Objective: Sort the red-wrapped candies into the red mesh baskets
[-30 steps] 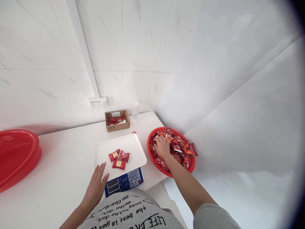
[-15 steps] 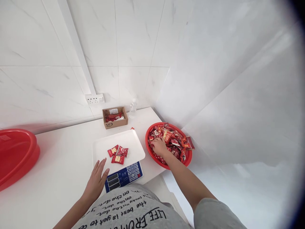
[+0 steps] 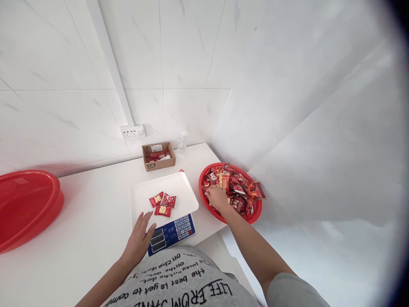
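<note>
My right hand [image 3: 217,197] reaches into a red round basket [image 3: 255,215] filled with several red candy packets [image 3: 234,187]; its fingers are curled among the packets, and what they hold is hidden. My left hand [image 3: 140,238] lies flat with fingers spread on the table, beside the left front corner of a blue scale [image 3: 172,232]. The scale's white tray [image 3: 140,198] carries three red candy packets [image 3: 162,203].
A small cardboard box [image 3: 159,156] with red packets and a clear bottle [image 3: 181,145] stand at the back by the wall. A large red basin [image 3: 25,207] sits at the far left. A wall socket [image 3: 132,132] is above the table. The table's edge ends right of the basket.
My right hand has drawn back from the basket's middle to its left side, fingers curling. My left hand stays flat by the scale. The view has shifted slightly.
</note>
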The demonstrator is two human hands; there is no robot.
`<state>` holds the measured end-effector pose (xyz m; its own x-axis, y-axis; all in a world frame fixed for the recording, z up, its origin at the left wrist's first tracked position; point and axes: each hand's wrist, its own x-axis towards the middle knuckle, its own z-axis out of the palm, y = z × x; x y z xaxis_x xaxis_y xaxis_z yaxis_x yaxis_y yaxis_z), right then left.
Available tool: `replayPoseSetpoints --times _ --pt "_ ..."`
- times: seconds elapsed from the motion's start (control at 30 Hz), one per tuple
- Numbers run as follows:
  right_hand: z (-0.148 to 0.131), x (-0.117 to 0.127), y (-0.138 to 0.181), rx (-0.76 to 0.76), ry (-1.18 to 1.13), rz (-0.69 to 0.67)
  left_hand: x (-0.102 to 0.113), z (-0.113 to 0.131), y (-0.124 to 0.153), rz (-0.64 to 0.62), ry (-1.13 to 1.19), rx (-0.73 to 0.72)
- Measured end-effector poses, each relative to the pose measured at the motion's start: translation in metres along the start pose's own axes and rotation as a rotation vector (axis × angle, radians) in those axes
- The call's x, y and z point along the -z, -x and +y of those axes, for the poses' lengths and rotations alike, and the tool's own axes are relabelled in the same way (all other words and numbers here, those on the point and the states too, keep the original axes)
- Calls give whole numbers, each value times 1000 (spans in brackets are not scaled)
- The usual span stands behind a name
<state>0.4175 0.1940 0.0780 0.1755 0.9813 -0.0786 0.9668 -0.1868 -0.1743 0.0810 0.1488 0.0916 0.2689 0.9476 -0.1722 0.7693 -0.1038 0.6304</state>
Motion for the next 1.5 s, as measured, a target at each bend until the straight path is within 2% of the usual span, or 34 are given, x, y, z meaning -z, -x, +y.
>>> replayPoseSetpoints --times 0.1,0.23,0.3,0.43,0.53,0.63,0.73,0.87,1.03,1.17,1.3,1.5 --pt "-6 -9 2 -21 -24 -18 -1 0 0 -9 -2 -26" --pt "-5 -12 4 -102 -74 26 1 -3 4 4 26 -36" --pt "0 -9 4 -167 -187 85 3 -6 7 4 40 -3" --pt "13 -6 1 -292 -558 209 1 -15 9 -10 59 53" --pt "17 -6 -1 -347 -640 255 -1 -18 8 -8 70 50" --pt "8 -8 0 -367 -750 289 0 -16 6 -22 62 39" --pt "-14 -14 3 -295 -902 219 0 -12 3 -49 25 25" --pt "-52 -29 10 -173 -893 -1 -3 -11 -3 -69 -31 -35" --pt "-81 -44 18 -27 -715 10 -3 -13 -16 -57 -100 -55" --pt "-103 -45 20 96 -647 -79 -2 -9 -40 -31 -169 -20" --pt "-123 -45 22 180 -639 -136 -2 -4 -62 -75 -225 -40" --pt "-125 -50 37 162 -633 -151 -6 -3 -64 -53 -238 -55"
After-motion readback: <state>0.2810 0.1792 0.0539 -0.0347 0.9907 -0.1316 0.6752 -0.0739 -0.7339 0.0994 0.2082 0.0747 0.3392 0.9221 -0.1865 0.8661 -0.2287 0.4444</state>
